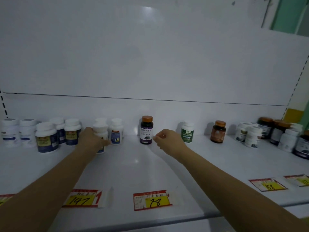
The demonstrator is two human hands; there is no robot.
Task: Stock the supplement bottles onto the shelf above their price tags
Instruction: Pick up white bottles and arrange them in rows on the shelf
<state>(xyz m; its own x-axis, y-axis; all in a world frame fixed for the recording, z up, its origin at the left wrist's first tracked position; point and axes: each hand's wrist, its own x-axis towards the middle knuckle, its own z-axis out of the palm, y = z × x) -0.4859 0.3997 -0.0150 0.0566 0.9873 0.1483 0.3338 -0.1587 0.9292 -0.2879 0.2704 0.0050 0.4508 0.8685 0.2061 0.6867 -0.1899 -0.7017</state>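
My left hand (91, 140) is wrapped around a white supplement bottle (100, 130) standing on the white shelf (133, 166), beside two more white bottles (117, 131). My right hand (168, 139) hovers just right of a dark purple-labelled bottle with an orange cap (146, 130), fingers loosely curled, holding nothing. Red and yellow price tags marked 147 (82, 198) and 78 (152, 200) lie on the shelf's front edge.
Several white and dark-labelled bottles (46, 137) crowd the back left. A green-labelled bottle (187, 132), an amber bottle (218, 131) and a cluster of bottles (274, 134) stand at the right. More price tags (267, 185) lie front right. A white back panel (150, 56) rises behind.
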